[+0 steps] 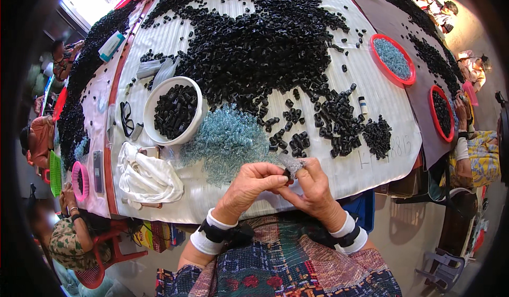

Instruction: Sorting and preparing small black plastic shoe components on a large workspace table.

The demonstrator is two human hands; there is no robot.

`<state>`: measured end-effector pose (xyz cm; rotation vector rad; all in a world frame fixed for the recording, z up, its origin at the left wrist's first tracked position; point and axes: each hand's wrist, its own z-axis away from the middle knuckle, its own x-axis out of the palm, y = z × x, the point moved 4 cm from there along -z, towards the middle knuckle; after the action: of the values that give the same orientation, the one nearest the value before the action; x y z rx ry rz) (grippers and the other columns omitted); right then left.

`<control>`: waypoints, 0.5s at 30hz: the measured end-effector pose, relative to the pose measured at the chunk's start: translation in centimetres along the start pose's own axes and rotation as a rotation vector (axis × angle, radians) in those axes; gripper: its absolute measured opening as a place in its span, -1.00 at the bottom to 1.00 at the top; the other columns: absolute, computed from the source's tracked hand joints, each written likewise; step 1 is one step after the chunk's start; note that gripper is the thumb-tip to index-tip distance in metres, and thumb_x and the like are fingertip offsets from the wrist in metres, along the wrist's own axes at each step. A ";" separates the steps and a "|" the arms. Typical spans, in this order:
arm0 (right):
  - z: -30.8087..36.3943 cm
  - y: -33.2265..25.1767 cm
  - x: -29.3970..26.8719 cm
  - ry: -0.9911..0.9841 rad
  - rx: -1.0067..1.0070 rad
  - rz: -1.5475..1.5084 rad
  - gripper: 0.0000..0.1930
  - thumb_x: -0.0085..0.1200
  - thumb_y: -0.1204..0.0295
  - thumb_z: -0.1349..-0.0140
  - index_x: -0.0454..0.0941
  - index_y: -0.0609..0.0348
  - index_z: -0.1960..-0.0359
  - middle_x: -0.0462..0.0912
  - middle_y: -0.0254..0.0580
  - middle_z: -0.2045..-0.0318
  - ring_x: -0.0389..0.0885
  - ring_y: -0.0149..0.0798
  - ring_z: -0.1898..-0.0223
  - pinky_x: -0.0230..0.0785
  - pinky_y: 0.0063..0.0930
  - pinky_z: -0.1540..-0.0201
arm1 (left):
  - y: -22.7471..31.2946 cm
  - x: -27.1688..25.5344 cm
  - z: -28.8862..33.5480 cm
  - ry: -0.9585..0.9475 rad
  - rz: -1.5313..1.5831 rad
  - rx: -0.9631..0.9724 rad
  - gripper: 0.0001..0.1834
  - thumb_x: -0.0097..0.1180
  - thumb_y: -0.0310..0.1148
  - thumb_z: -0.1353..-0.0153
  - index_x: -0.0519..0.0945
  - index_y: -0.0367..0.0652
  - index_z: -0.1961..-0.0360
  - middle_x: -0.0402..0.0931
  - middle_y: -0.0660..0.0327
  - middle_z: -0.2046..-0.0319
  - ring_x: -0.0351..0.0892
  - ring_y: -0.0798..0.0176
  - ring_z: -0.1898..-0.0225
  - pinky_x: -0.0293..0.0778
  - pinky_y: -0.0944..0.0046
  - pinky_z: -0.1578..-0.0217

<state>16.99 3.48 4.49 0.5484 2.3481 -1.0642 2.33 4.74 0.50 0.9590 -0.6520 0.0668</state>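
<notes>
Both my hands meet just above the near edge of the cloth-covered table. My left hand (249, 185) is closed, thumb and fingers pinching a small black cylindrical piece (287, 173). My right hand (313, 193) is closed too, its fingers around a translucent, greyish clear thing (290, 162) whose kind I cannot make out; its fingertips touch the black piece. Just beyond my left hand lies a heap of small clear bluish pieces (230, 138). Loose black cylindrical pieces (339, 122) are scattered past my right hand, merging into a huge black pile (254, 48).
A white bowl (200, 106) of black pieces stands at left, near folded white cloth (148, 178) and eyeglasses (126, 119). Thinner black pieces (377, 138) and a small tube (362, 105) lie at right. Red-rimmed trays (411, 74) sit farther right. Other people work at both sides.
</notes>
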 end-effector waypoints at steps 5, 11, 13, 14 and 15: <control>0.6 -0.3 -0.1 0.041 -0.093 0.029 -0.73 0.33 0.50 0.19 0.41 0.25 0.55 0.40 -0.13 0.51 0.39 -0.12 0.54 0.27 -0.32 0.56 | -0.1 0.1 0.2 -0.032 -0.140 -0.031 -0.86 0.21 -0.39 -0.13 0.64 -0.26 0.37 0.57 0.30 0.48 0.52 0.47 0.42 0.47 0.48 0.35; 0.8 -0.2 -0.2 -0.013 -0.081 0.040 -0.74 0.32 0.51 0.18 0.43 0.25 0.53 0.40 -0.14 0.52 0.40 -0.13 0.52 0.28 -0.32 0.54 | -0.4 0.0 0.2 -0.052 -0.138 -0.044 -0.87 0.20 -0.41 -0.13 0.64 -0.26 0.39 0.58 0.29 0.46 0.51 0.49 0.43 0.46 0.49 0.36; 0.4 -0.2 0.0 -0.124 -0.018 -0.034 -0.75 0.29 0.53 0.13 0.47 0.29 0.42 0.40 -0.12 0.53 0.41 -0.10 0.49 0.30 -0.31 0.49 | -0.5 -0.4 0.4 -0.046 -0.148 -0.059 -0.87 0.20 -0.41 -0.14 0.64 -0.26 0.37 0.59 0.27 0.44 0.52 0.48 0.43 0.47 0.50 0.35; 0.1 -0.1 -0.2 -0.125 -0.020 -0.035 -0.75 0.29 0.53 0.13 0.47 0.29 0.42 0.40 -0.12 0.53 0.41 -0.10 0.49 0.30 -0.31 0.49 | -0.4 -0.6 0.6 -0.016 -0.101 -0.069 -0.86 0.17 -0.40 -0.16 0.62 -0.26 0.34 0.61 0.23 0.41 0.55 0.45 0.41 0.49 0.48 0.34; -0.2 0.3 -0.6 -0.113 0.049 -0.067 -0.74 0.25 0.55 0.10 0.47 0.31 0.36 0.41 -0.09 0.51 0.42 -0.06 0.46 0.32 -0.29 0.44 | -0.2 -0.7 0.8 0.009 -0.053 -0.080 -0.85 0.15 -0.40 -0.18 0.61 -0.26 0.30 0.62 0.18 0.38 0.58 0.41 0.39 0.52 0.46 0.34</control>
<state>17.59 3.74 4.83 0.4194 2.2612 -1.1548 1.50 4.15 0.29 0.8981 -0.6159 -0.0016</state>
